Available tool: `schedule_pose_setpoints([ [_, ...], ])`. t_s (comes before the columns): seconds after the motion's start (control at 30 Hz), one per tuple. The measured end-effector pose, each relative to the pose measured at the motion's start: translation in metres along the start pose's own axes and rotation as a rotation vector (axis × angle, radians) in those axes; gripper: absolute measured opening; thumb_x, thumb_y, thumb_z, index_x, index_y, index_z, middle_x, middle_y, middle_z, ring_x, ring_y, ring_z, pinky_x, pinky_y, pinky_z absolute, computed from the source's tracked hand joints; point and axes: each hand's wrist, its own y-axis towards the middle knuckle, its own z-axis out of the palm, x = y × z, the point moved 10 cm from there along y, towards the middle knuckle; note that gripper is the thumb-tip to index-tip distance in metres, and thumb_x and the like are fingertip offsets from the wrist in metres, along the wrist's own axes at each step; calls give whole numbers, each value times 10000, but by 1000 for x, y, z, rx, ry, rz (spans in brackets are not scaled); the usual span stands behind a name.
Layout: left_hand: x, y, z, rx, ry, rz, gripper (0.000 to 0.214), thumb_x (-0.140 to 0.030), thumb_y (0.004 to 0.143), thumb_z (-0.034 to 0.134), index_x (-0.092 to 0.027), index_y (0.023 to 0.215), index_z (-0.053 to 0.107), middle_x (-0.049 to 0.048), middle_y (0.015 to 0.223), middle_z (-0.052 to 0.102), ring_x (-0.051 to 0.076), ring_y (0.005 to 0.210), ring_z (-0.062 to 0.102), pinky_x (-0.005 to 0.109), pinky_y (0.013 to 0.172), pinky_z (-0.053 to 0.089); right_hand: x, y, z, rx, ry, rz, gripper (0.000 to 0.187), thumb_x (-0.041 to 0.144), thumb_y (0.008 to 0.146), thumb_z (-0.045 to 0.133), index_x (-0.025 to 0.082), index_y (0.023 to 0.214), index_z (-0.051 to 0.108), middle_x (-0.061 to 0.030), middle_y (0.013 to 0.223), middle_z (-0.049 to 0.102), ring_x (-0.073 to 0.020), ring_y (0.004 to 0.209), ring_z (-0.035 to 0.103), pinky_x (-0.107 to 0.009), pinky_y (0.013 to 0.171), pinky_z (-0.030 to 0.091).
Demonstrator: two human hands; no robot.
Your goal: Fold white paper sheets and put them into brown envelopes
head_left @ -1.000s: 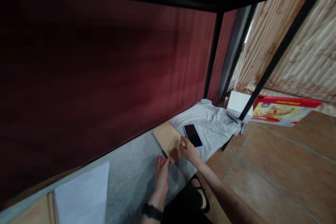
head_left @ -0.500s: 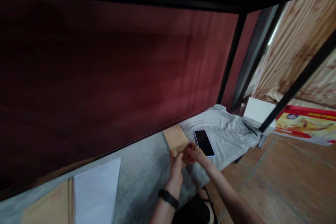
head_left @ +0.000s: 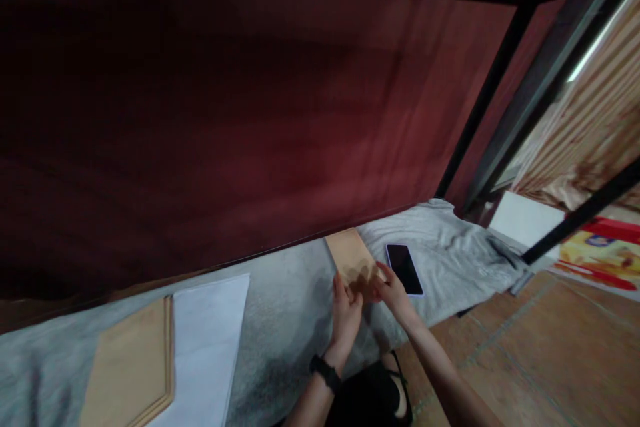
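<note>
A brown kraft-paper envelope (head_left: pixel 349 248) lies on the grey cloth with its far end near the dark red panel. My left hand (head_left: pixel 347 313) grips its near left edge, thumb on top and fingers along the side. At the near right edge, my right hand (head_left: pixel 391 290) pinches the paper between curled fingers. Shadows of both hands fall across the envelope. Just right of my right hand rests a phone (head_left: pixel 404 270) with a dark screen and a pale purple rim. I cannot tell whether the envelope is one layer or several.
To the left lie a stack of brown envelopes (head_left: pixel 131 353) and white paper sheets (head_left: pixel 213 333). The grey cloth (head_left: pixel 280 300) covers the bench. A dark red panel (head_left: pixel 280 133) stands behind, with a black post (head_left: pixel 485 107) at right. A white box (head_left: pixel 525 220) and a red-yellow carton (head_left: pixel 600 250) sit beyond.
My view has shifted, so things appear farther right. My right hand has moved from atop the envelope's near part to its right edge, and both hands now hold opposite sides.
</note>
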Motion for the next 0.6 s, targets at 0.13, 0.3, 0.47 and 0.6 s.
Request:
schedule_pose_setpoints([
  [0.13, 8, -25, 2, 104, 416, 170, 768, -108, 808, 526, -160, 1535, 284, 159, 1639, 262, 255, 1526, 210, 426, 1230, 264, -8, -39, -1, 35, -27, -143, 311, 296, 845, 447, 191, 988, 703, -54, 820, 716, -190, 634, 660, -288, 588, 534],
  [0.3, 10, -24, 8, 184, 662, 272, 682, -125, 864, 484, -164, 1523, 314, 159, 1599, 348, 260, 1498, 292, 421, 1215, 298, -8, -59, 14, 137, -282, -236, 274, 185, 814, 452, 207, 823, 725, -57, 866, 750, -213, 848, 699, -300, 816, 523],
  [0.47, -2, -11, 6, 166, 778, 320, 549, -167, 908, 484, -165, 1452, 414, 172, 1527, 452, 270, 1429, 418, 425, 1161, 379, -1, -47, 19, 120, -333, -248, 273, 141, 841, 470, 195, 891, 733, -74, 964, 756, -200, 915, 702, -270, 858, 512],
  [0.6, -7, -8, 4, 190, 774, 289, 471, -185, 915, 496, -188, 1386, 497, 158, 1497, 495, 260, 1401, 460, 402, 1148, 391, 2, -45, 16, 115, -298, -247, 274, 130, 844, 471, 206, 903, 728, -65, 961, 756, -204, 929, 702, -286, 878, 511],
])
